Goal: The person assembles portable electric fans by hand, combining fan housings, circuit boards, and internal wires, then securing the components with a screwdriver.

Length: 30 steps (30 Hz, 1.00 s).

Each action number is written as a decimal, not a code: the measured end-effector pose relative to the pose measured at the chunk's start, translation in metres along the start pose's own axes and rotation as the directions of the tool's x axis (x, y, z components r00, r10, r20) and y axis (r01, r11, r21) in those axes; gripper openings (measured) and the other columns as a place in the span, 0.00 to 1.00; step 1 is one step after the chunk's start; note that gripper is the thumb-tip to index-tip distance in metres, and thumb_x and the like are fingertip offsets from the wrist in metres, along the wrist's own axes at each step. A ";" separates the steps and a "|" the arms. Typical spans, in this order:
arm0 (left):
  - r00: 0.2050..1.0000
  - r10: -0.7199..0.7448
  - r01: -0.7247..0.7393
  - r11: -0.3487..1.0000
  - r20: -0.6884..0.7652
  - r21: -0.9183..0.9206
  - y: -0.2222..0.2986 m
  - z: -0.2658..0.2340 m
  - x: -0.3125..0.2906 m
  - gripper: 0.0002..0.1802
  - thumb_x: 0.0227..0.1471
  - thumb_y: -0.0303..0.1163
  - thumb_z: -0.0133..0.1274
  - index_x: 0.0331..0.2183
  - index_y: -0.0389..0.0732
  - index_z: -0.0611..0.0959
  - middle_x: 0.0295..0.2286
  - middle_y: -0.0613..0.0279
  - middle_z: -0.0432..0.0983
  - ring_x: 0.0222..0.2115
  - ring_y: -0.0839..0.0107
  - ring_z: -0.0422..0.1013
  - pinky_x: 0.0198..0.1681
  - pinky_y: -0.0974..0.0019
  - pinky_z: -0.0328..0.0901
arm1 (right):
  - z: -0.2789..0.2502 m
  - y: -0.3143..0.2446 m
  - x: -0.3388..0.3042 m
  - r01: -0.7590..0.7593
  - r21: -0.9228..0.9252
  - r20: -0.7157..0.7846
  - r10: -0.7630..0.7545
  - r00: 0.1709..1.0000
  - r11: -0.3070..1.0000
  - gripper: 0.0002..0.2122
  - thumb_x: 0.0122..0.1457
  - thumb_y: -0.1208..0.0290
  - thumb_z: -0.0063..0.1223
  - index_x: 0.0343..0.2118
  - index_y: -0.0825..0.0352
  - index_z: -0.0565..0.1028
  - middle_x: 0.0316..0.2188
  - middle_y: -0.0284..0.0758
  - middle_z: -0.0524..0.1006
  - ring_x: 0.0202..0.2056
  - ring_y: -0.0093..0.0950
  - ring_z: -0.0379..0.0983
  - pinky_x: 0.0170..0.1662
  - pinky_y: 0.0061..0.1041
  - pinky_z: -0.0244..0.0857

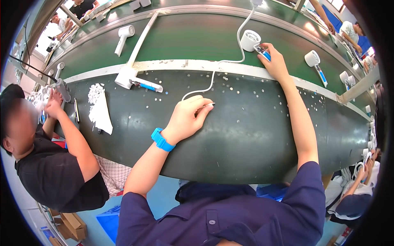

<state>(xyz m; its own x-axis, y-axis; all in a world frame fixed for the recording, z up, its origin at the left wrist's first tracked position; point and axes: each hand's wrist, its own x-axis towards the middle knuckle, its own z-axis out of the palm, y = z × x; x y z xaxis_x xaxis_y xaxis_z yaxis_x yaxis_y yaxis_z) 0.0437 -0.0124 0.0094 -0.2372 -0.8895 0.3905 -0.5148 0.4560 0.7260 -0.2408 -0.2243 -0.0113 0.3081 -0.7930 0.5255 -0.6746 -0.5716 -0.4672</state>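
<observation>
Beyond the black worktop [246, 151] ran a white rail [184, 64], and past that a green conveyor belt [184, 41]. On the worktop's left part lay a white sheet [102, 115], a heap of small white pieces [96, 93] and a slim dark rod [76, 110]. Small pale discs [238, 121] were scattered over the worktop, mostly along its far side. A co-worker in black [57, 172] was at the worktop's left end. Lower than the worktop, leftward, were a blue bin [110, 223] and brown cardboard boxes [74, 221].
</observation>
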 end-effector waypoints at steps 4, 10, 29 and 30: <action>0.999 -0.029 0.029 0.999 -0.014 -0.023 -0.005 0.000 -0.002 0.04 0.50 0.22 0.53 0.32 0.32 0.79 0.19 0.60 0.66 0.19 0.74 0.66 0.21 0.73 0.63 | 0.005 -0.018 -0.011 -0.133 0.052 -0.051 0.136 0.989 0.990 0.16 0.53 0.68 0.57 0.43 0.68 0.68 0.28 0.38 0.74 0.30 0.32 0.72 0.36 0.26 0.64; 0.999 -0.021 0.020 1.000 -0.044 -0.012 -0.002 -0.005 -0.002 0.04 0.50 0.22 0.53 0.31 0.32 0.79 0.19 0.60 0.67 0.19 0.73 0.66 0.22 0.73 0.63 | 0.007 -0.042 -0.025 -0.132 0.153 -0.117 0.151 0.982 0.979 0.16 0.54 0.67 0.55 0.43 0.67 0.67 0.27 0.36 0.74 0.30 0.26 0.71 0.36 0.25 0.64; 0.964 -0.215 0.151 0.926 -0.155 -0.345 -0.003 -0.008 -0.001 0.06 0.52 0.23 0.51 0.32 0.29 0.78 0.22 0.59 0.72 0.22 0.80 0.68 0.25 0.75 0.64 | -0.012 -0.172 -0.087 0.329 0.373 -0.055 -0.333 0.941 0.867 0.11 0.52 0.82 0.54 0.39 0.73 0.71 0.29 0.36 0.75 0.29 0.21 0.71 0.31 0.19 0.64; 0.955 -0.247 0.174 0.916 -0.166 -0.362 -0.005 -0.008 -0.003 0.07 0.52 0.23 0.51 0.33 0.29 0.78 0.24 0.59 0.73 0.24 0.81 0.68 0.27 0.75 0.66 | -0.001 -0.175 -0.085 0.109 0.471 0.157 -0.205 0.966 0.875 0.16 0.51 0.79 0.56 0.43 0.73 0.70 0.27 0.33 0.75 0.26 0.19 0.71 0.30 0.17 0.64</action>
<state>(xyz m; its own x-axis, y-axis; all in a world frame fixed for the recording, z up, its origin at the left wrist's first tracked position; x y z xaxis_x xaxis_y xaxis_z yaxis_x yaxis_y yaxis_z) 0.0538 -0.0118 0.0093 0.0377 -0.9569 0.2879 -0.2145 0.2736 0.9376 -0.1493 -0.0573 0.0264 0.5412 -0.6823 0.4915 -0.2410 -0.6859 -0.6867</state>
